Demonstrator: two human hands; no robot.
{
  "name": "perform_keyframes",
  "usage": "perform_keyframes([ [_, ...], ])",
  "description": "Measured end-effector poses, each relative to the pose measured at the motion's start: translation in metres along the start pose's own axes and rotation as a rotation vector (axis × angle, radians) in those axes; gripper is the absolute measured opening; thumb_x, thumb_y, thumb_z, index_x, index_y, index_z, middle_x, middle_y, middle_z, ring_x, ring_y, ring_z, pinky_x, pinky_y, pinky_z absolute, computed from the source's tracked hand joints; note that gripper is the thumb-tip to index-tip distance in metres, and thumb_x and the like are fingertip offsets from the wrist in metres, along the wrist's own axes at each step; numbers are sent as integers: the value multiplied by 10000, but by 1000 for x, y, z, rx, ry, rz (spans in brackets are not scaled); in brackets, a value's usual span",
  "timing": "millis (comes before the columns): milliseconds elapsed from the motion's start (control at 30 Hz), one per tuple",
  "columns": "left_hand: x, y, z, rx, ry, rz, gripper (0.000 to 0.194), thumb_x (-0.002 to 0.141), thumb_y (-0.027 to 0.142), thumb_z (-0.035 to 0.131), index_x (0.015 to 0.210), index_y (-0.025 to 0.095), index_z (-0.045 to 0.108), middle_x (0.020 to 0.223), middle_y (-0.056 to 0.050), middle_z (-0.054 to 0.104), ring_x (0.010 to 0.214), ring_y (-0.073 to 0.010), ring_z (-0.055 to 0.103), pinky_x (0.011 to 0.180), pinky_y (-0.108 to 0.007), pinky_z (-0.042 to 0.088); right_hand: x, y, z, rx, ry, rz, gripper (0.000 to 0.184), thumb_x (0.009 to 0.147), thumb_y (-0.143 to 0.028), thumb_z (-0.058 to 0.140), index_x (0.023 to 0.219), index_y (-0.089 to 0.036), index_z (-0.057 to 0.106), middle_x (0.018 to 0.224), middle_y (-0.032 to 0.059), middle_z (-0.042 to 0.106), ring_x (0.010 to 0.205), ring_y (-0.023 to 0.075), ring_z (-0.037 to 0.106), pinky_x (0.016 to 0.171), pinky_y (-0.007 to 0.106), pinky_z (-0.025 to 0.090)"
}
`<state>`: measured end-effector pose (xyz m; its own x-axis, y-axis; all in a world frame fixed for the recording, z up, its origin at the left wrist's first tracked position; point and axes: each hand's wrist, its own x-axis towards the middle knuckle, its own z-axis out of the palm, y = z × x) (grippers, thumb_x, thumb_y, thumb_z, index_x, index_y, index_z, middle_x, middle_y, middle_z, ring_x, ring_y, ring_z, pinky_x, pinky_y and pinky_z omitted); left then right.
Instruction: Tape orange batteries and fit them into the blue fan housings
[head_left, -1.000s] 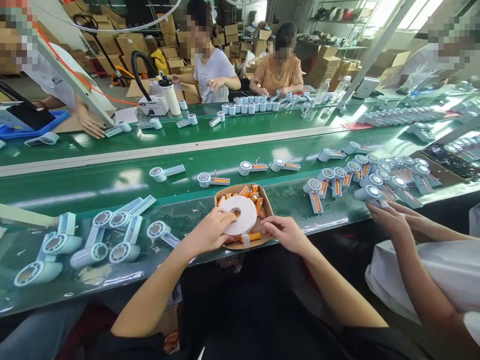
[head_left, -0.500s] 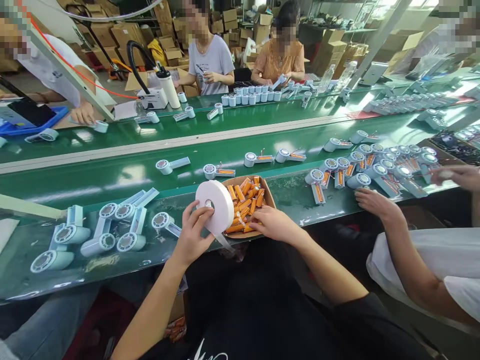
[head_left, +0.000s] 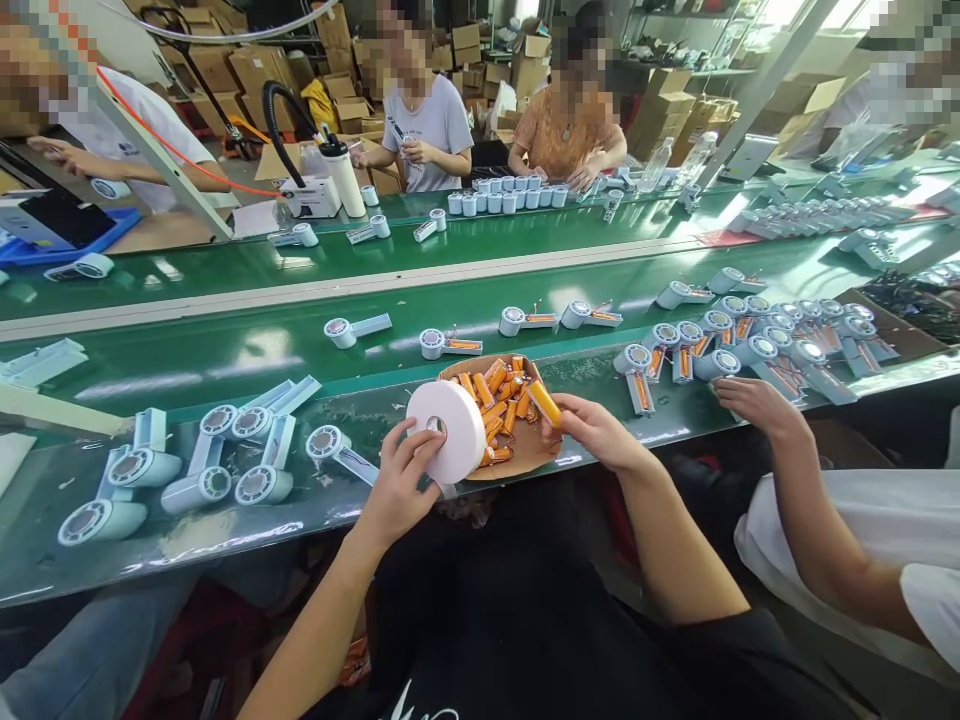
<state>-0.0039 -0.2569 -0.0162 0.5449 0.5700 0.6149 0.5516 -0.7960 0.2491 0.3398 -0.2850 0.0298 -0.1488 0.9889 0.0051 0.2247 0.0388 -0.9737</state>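
Observation:
My left hand (head_left: 405,475) grips a wide roll of white tape (head_left: 457,425), fingers at its core hole and thumb below. Between the fingertips of my right hand (head_left: 600,430) is an orange battery (head_left: 544,402), raised over the right side of a cardboard box (head_left: 536,455). Several more orange batteries (head_left: 491,390) with thin wires lie heaped in that box, partly hidden behind the tape roll. Left of my left hand, a pale blue fan body (head_left: 330,445) with a round grille and an open handle lies on the bench.
More fan bodies (head_left: 262,482) lie at the left. On the green conveyor belt (head_left: 285,345) are several, some with batteries in their handles. A co-worker's hand (head_left: 757,405) is close on my right, beside clustered fan bodies (head_left: 757,347). People sit across the line.
My right hand has come up out of the box and moved right, lifting a battery. The tape roll in my left hand has shifted slightly right and down.

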Motion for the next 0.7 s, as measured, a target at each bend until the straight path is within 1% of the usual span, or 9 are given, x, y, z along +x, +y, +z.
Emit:
perform_keyframes([
  [67,0,-1,3,17,-46,35,724,819,40,640,1502,256,538,1268,-121,696,1413,-385,493,1127,-611,515,0,-4,16,23,26,-6,635,911,-736,618,1180,-177,752,835,55,759,782,219,697,760,333,557],
  [133,0,-2,3,42,-105,73,729,805,17,624,1489,263,576,1277,-112,708,1418,-382,482,1147,-613,499,1,-12,31,-54,46,-20,562,949,-693,594,1097,-187,787,911,74,782,886,244,707,838,346,553],
  [200,0,-2,1,57,-143,111,720,798,-8,611,1465,260,607,1287,-101,716,1422,-375,472,1162,-610,491,0,-21,38,-145,48,-34,549,990,-651,542,1138,-190,799,967,74,792,941,266,703,853,346,547],
  [300,0,-1,-4,68,-156,151,688,807,-41,589,1433,241,633,1314,-94,717,1429,-366,457,1165,-597,499,-4,-28,40,-261,66,-24,563,1007,-612,517,1270,-183,770,840,35,757,772,230,660,703,302,516],
  [400,0,1,-7,81,-190,157,670,838,-45,586,1429,266,646,1336,-81,717,1448,-359,448,1165,-588,507,-6,-27,39,-340,69,-10,542,1020,-584,492,1212,-170,784,717,7,687,625,180,564,592,275,445],
  [467,1,2,-9,97,-223,158,642,865,-28,601,1421,290,659,1340,-71,720,1449,-352,457,1160,-570,520,-6,-24,39,-355,4,11,501,1017,-569,511,1118,-170,797,666,-6,656,591,167,545,575,269,440],
  [567,5,2,-14,131,-266,176,619,888,-18,597,1408,310,673,1341,-51,727,1438,-330,478,1139,-515,552,-3,-19,40,-250,-124,54,419,959,-558,632,1038,-180,796,741,2,723,671,190,641,642,287,531],
  [633,10,1,-18,150,-289,203,609,904,-19,568,1405,310,677,1348,-35,728,1439,-310,484,1135,-476,562,1,-14,40,-69,-159,78,414,896,-545,720,1076,-181,800,925,35,796,850,241,730,770,339,602],
  [700,15,2,-23,160,-302,236,599,922,-15,543,1409,308,676,1360,-19,725,1446,-292,485,1157,-456,548,5,-10,39,115,-166,116,442,833,-516,795,1119,-179,807,1054,60,817,1002,285,759,892,406,625],
])
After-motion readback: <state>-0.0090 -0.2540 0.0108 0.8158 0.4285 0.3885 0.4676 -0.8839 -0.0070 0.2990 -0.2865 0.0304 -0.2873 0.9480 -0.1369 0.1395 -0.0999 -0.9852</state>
